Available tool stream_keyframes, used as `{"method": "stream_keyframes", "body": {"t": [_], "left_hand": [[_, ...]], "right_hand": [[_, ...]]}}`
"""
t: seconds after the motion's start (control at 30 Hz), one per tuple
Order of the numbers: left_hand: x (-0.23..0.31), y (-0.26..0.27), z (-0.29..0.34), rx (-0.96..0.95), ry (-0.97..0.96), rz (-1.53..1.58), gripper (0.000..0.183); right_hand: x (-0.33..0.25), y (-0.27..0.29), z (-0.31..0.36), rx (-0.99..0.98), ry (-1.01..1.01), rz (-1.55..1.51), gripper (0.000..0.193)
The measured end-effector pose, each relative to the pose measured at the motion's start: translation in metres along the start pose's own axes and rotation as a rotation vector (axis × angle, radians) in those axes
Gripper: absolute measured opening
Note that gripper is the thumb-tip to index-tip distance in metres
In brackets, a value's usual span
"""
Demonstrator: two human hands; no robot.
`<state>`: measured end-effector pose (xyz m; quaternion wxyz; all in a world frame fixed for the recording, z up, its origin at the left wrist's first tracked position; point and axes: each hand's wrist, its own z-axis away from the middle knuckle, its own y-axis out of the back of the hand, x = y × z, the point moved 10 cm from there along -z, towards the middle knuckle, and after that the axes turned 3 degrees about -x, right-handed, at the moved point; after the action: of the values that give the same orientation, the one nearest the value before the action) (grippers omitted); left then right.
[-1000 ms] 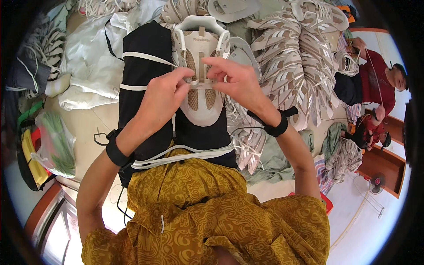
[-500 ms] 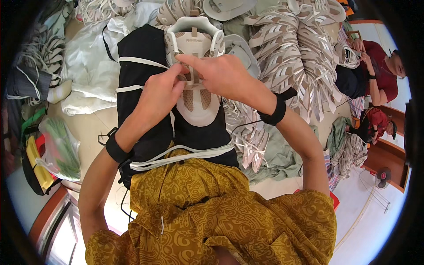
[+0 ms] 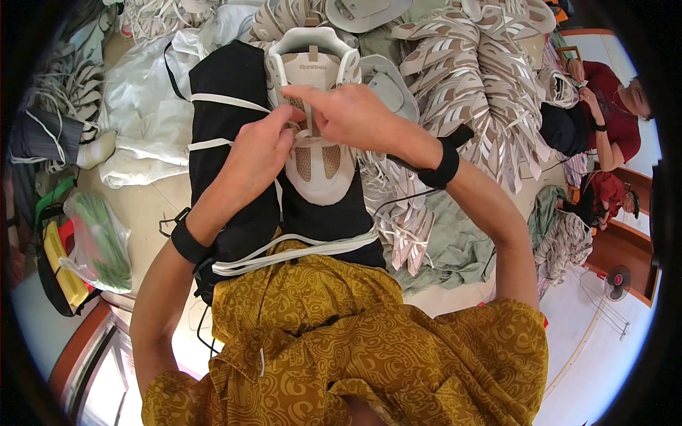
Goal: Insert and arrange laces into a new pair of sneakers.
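Both hands on white shoe [image 3: 316, 153] atop black cushion [image 3: 227, 142] — left hand [image 3: 259, 153] and right hand [image 3: 348, 113] grip pinching lace [image 3: 307, 135].

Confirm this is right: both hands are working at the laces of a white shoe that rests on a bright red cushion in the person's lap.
Not quite. The head view shows both hands, left hand and right hand, at the white shoe, but it rests on a black cushion, not a red one.
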<state>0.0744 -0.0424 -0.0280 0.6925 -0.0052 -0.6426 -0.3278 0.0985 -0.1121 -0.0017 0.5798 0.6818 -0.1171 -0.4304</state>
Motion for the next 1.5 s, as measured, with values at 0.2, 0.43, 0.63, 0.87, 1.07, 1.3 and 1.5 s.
{"method": "stream_keyframes", "body": {"t": [0.2, 0.43, 0.63, 0.87, 1.07, 1.3, 1.5], "left_hand": [[0.000, 0.000, 0.000, 0.002, -0.006, -0.026, 0.024], [-0.003, 0.001, -0.002, 0.010, 0.017, -0.109, 0.025], [-0.002, 0.002, -0.001, 0.010, 0.026, -0.115, 0.025], [-0.005, 0.001, -0.002, 0.000, 0.043, -0.091, 0.025], [-0.004, 0.000, -0.001, -0.012, 0.071, -0.074, 0.025], [0.032, -0.006, 0.006, 0.113, -0.157, -0.314, 0.018], [0.036, -0.006, -0.014, 0.103, -0.126, -0.291, 0.014]], "right_hand": [[0.023, 0.004, 0.010, -0.057, -0.052, -0.226, 0.056], [0.041, 0.010, 0.028, 0.045, -0.139, -0.333, 0.065], [0.036, 0.013, 0.048, 0.170, -0.138, -0.621, 0.059], [0.006, 0.016, 0.040, 0.299, 0.015, -0.281, 0.048], [0.054, 0.012, 0.051, 0.300, -0.218, -0.488, 0.047], [0.048, 0.023, 0.062, 0.472, -0.089, -0.226, 0.056], [0.032, 0.026, 0.057, 0.587, -0.027, 0.095, 0.052]]}}
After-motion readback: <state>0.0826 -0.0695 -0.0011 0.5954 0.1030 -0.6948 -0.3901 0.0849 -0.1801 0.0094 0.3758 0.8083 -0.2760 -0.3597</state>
